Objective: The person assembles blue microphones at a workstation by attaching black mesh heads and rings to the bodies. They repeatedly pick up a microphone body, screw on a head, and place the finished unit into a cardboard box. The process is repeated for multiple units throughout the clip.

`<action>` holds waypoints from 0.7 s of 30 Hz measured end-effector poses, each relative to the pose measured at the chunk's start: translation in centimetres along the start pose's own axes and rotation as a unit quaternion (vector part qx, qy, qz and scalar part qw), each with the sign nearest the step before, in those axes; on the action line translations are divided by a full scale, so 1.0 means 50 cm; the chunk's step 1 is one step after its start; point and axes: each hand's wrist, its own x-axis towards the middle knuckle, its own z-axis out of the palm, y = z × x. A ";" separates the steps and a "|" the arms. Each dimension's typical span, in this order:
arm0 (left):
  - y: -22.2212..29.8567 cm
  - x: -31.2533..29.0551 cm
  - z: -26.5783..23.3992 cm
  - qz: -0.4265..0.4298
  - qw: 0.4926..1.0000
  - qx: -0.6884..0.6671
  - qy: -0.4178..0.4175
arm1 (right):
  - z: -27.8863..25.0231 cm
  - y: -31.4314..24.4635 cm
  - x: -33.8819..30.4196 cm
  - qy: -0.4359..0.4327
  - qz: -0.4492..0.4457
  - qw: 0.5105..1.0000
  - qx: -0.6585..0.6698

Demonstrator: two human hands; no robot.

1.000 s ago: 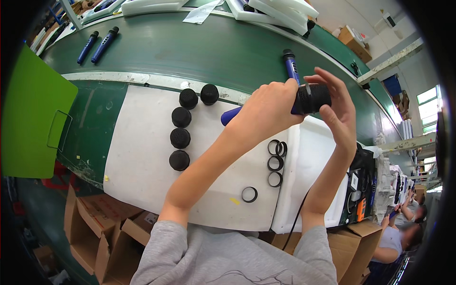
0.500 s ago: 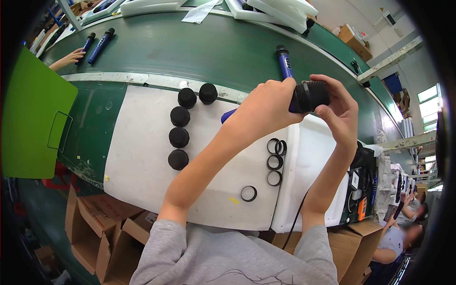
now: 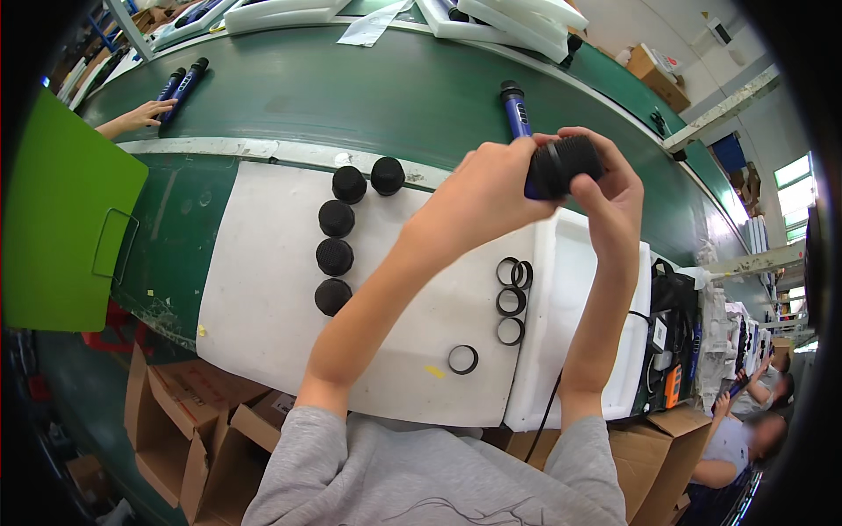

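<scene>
A blue-bodied microphone with a black mesh head (image 3: 568, 165) is held up over the far right of the white board (image 3: 263, 263). My left hand (image 3: 495, 180) is closed around its body, most of which the hand hides. On the mesh head, my right hand (image 3: 611, 188) grips with fingers over the top and thumb on the near side. Just beyond lies another blue microphone (image 3: 517, 112) on the green belt (image 3: 351, 96). Several black mesh heads (image 3: 334, 257) stand left of my left forearm. Between my forearms are several black rings (image 3: 510, 301).
A white foam tray (image 3: 574, 351) lies by my right forearm, a black cable across it. At far left, another person's hand (image 3: 147, 114) touches blue microphones (image 3: 186, 86) near a green panel (image 3: 70, 210). Cardboard boxes (image 3: 189, 394) stand below the bench. More people sit at far right.
My right hand has moved left, its fingers now wrapped closer over the mesh head. The held microphone has shifted slightly left. The other person's hand has moved right, by the second microphone.
</scene>
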 end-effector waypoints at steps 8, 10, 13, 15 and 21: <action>0.015 0.001 -0.015 -0.013 0.994 -0.084 -0.076 | -0.005 0.020 0.008 -0.048 -0.043 0.997 0.042; 0.021 0.001 -0.013 -0.044 0.968 -0.189 -0.158 | -0.008 0.013 -0.001 -0.093 -0.015 0.992 0.080; 0.014 -0.002 0.010 -0.032 0.931 -0.277 -0.234 | 0.002 0.044 0.000 -0.162 -0.048 0.975 0.143; 0.013 0.001 0.006 -0.073 0.934 -0.252 -0.241 | -0.007 0.061 0.001 -0.181 -0.021 0.963 0.197; -0.009 0.009 0.047 0.000 0.998 -0.059 -0.026 | 0.037 0.043 0.003 0.064 0.089 0.988 0.112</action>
